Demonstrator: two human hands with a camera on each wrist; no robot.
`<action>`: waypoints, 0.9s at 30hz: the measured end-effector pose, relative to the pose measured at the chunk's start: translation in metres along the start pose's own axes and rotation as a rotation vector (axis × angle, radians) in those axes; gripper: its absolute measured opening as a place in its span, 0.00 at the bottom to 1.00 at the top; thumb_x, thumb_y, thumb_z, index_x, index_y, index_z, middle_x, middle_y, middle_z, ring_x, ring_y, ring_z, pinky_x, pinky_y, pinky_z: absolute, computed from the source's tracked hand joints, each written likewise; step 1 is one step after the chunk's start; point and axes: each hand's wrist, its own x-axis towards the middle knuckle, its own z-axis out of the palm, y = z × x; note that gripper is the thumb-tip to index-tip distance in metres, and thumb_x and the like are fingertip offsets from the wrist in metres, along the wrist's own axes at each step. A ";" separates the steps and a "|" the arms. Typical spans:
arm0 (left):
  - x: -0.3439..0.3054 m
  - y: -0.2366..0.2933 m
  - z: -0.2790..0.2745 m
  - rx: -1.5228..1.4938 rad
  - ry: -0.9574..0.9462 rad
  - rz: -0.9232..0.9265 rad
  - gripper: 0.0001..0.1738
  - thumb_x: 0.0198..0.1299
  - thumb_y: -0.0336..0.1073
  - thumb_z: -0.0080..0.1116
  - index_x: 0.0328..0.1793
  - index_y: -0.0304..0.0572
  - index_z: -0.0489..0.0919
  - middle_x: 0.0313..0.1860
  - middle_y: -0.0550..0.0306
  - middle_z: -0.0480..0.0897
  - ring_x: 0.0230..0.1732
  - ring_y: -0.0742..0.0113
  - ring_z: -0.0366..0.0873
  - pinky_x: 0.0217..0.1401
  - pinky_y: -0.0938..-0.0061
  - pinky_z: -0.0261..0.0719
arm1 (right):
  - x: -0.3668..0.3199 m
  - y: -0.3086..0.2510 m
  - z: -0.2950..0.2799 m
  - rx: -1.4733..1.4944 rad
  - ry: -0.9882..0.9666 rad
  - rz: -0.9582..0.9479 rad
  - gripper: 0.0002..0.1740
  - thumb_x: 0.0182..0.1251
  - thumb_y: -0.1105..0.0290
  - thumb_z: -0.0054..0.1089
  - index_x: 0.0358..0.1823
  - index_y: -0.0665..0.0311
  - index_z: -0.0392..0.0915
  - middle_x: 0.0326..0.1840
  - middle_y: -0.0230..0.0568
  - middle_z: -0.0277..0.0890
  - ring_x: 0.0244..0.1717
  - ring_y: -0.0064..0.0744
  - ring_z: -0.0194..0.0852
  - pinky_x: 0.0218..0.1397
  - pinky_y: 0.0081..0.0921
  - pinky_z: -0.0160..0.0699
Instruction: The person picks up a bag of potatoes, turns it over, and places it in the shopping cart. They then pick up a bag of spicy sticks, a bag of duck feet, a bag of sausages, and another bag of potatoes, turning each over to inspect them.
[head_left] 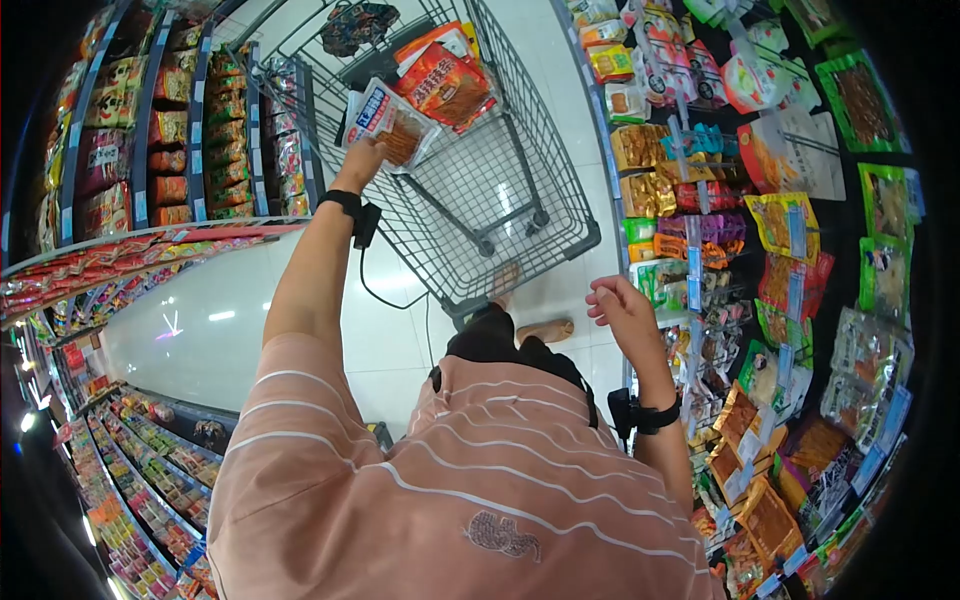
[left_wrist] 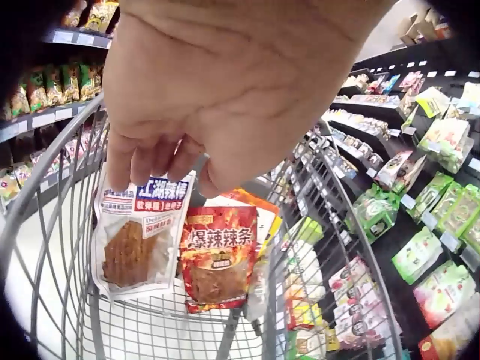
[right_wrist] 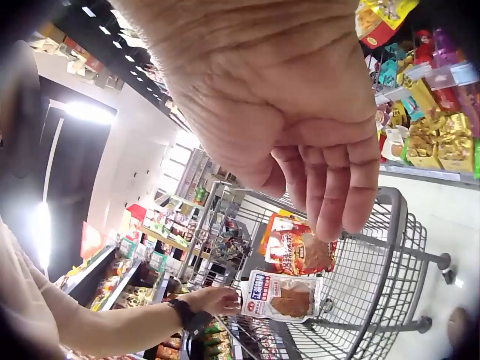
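Observation:
The left hand (head_left: 362, 165) pinches the top edge of a white and blue snack packet (head_left: 398, 128) over the shopping cart (head_left: 455, 180). In the left wrist view the fingers of that hand (left_wrist: 169, 150) curl over the upper edge of the packet (left_wrist: 135, 244), its clear window showing brown food. Beside it lies a red packet (left_wrist: 219, 259), with orange and white packaging (head_left: 440, 48) behind. The right hand (head_left: 625, 310) hangs between cart and right shelf, holding nothing, its fingers loosely bent; the right wrist view shows this hand (right_wrist: 315, 150) the same way.
A dark patterned bundle (head_left: 358, 27) sits at the cart's far end. Shelves of packaged snacks (head_left: 690, 150) run along the right side, and more shelves (head_left: 170, 130) stand at the left. Pale tiled floor (head_left: 385, 350) lies under and around the cart.

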 end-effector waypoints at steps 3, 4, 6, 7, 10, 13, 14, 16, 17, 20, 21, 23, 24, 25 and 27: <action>0.019 -0.012 -0.005 0.108 0.087 -0.029 0.26 0.66 0.44 0.52 0.59 0.27 0.78 0.50 0.28 0.82 0.56 0.33 0.79 0.61 0.54 0.76 | 0.008 0.000 0.012 0.009 0.001 0.022 0.13 0.75 0.68 0.50 0.52 0.67 0.77 0.42 0.42 0.83 0.38 0.23 0.81 0.41 0.21 0.80; 0.028 -0.020 -0.005 0.113 0.091 -0.070 0.26 0.65 0.44 0.53 0.59 0.27 0.77 0.50 0.27 0.82 0.56 0.33 0.79 0.61 0.54 0.76 | 0.010 -0.001 0.015 0.017 0.003 0.024 0.13 0.75 0.68 0.50 0.52 0.67 0.77 0.42 0.42 0.83 0.38 0.23 0.81 0.41 0.21 0.80; 0.043 -0.028 -0.007 0.122 0.096 -0.151 0.27 0.64 0.44 0.54 0.59 0.26 0.76 0.51 0.27 0.82 0.57 0.33 0.79 0.61 0.53 0.76 | 0.013 -0.003 0.020 0.019 0.011 0.038 0.13 0.76 0.68 0.50 0.52 0.67 0.77 0.42 0.42 0.83 0.38 0.23 0.81 0.41 0.21 0.80; 0.047 -0.029 -0.010 0.173 0.090 -0.178 0.26 0.64 0.45 0.55 0.57 0.25 0.77 0.50 0.27 0.82 0.55 0.32 0.80 0.59 0.52 0.78 | 0.015 -0.003 0.021 0.014 0.018 0.049 0.13 0.76 0.68 0.50 0.52 0.67 0.77 0.42 0.42 0.83 0.38 0.23 0.81 0.41 0.21 0.80; 0.063 -0.035 -0.015 0.179 0.006 -0.239 0.24 0.65 0.43 0.55 0.55 0.25 0.77 0.49 0.28 0.83 0.52 0.33 0.82 0.54 0.53 0.82 | 0.018 -0.004 0.024 0.002 0.035 0.082 0.13 0.76 0.68 0.50 0.52 0.66 0.77 0.42 0.41 0.83 0.38 0.23 0.81 0.41 0.21 0.80; 0.075 -0.048 -0.009 0.095 0.007 -0.284 0.25 0.67 0.40 0.53 0.62 0.26 0.75 0.52 0.29 0.82 0.51 0.36 0.83 0.51 0.55 0.85 | 0.020 -0.005 0.028 0.005 0.040 0.104 0.13 0.76 0.67 0.50 0.53 0.66 0.77 0.41 0.40 0.84 0.38 0.22 0.81 0.41 0.21 0.80; 0.079 -0.053 -0.007 0.071 0.019 -0.279 0.25 0.67 0.40 0.52 0.63 0.27 0.74 0.53 0.29 0.82 0.51 0.36 0.83 0.51 0.55 0.85 | 0.021 -0.005 0.029 0.007 0.040 0.109 0.13 0.76 0.67 0.50 0.53 0.66 0.77 0.41 0.40 0.84 0.38 0.22 0.81 0.41 0.21 0.80; 0.082 -0.057 -0.005 0.137 0.099 -0.187 0.26 0.63 0.38 0.53 0.63 0.28 0.75 0.55 0.27 0.80 0.54 0.34 0.81 0.54 0.54 0.82 | 0.022 -0.003 0.030 0.005 0.028 0.117 0.13 0.77 0.66 0.49 0.53 0.66 0.76 0.42 0.40 0.83 0.38 0.24 0.81 0.42 0.22 0.79; 0.081 -0.058 -0.002 0.132 0.169 -0.156 0.24 0.61 0.37 0.54 0.61 0.29 0.77 0.53 0.25 0.80 0.55 0.32 0.80 0.58 0.52 0.80 | 0.022 -0.003 0.030 0.004 0.023 0.121 0.14 0.78 0.65 0.49 0.54 0.67 0.76 0.43 0.41 0.83 0.39 0.25 0.81 0.42 0.22 0.79; 0.090 -0.059 -0.004 0.058 0.124 -0.213 0.24 0.58 0.34 0.52 0.60 0.30 0.79 0.54 0.24 0.79 0.58 0.29 0.76 0.64 0.52 0.75 | 0.021 -0.003 0.033 0.023 0.046 0.146 0.13 0.76 0.68 0.49 0.54 0.65 0.77 0.42 0.38 0.83 0.38 0.21 0.81 0.41 0.20 0.79; 0.092 -0.059 -0.004 0.027 0.099 -0.249 0.24 0.58 0.35 0.52 0.60 0.30 0.79 0.54 0.24 0.79 0.59 0.30 0.76 0.65 0.52 0.75 | 0.020 -0.003 0.034 0.022 0.049 0.151 0.12 0.76 0.68 0.49 0.54 0.65 0.77 0.42 0.38 0.83 0.38 0.21 0.81 0.41 0.20 0.79; 0.097 -0.059 -0.002 0.014 0.084 -0.312 0.25 0.58 0.34 0.51 0.61 0.31 0.78 0.58 0.24 0.77 0.60 0.29 0.75 0.66 0.52 0.74 | 0.019 0.001 0.034 0.022 0.052 0.160 0.12 0.76 0.68 0.49 0.53 0.65 0.77 0.42 0.38 0.83 0.38 0.21 0.80 0.41 0.20 0.79; 0.099 -0.059 -0.001 0.026 0.073 -0.321 0.25 0.59 0.35 0.51 0.61 0.31 0.78 0.59 0.23 0.76 0.61 0.29 0.75 0.67 0.52 0.74 | 0.019 0.001 0.035 0.024 0.055 0.168 0.12 0.76 0.68 0.49 0.54 0.65 0.77 0.42 0.37 0.83 0.38 0.22 0.80 0.41 0.21 0.79; 0.102 -0.059 -0.002 0.038 0.062 -0.330 0.25 0.59 0.35 0.51 0.62 0.31 0.78 0.60 0.23 0.75 0.62 0.29 0.75 0.67 0.52 0.74 | 0.018 0.001 0.036 0.026 0.058 0.175 0.12 0.76 0.68 0.50 0.54 0.65 0.77 0.42 0.37 0.83 0.38 0.22 0.80 0.41 0.21 0.79; 0.109 -0.062 -0.003 0.129 0.036 -0.328 0.26 0.60 0.37 0.52 0.63 0.32 0.77 0.64 0.22 0.71 0.64 0.28 0.73 0.68 0.52 0.73 | 0.017 0.004 0.037 0.032 0.063 0.183 0.12 0.76 0.68 0.50 0.54 0.65 0.77 0.42 0.37 0.83 0.38 0.22 0.81 0.41 0.21 0.79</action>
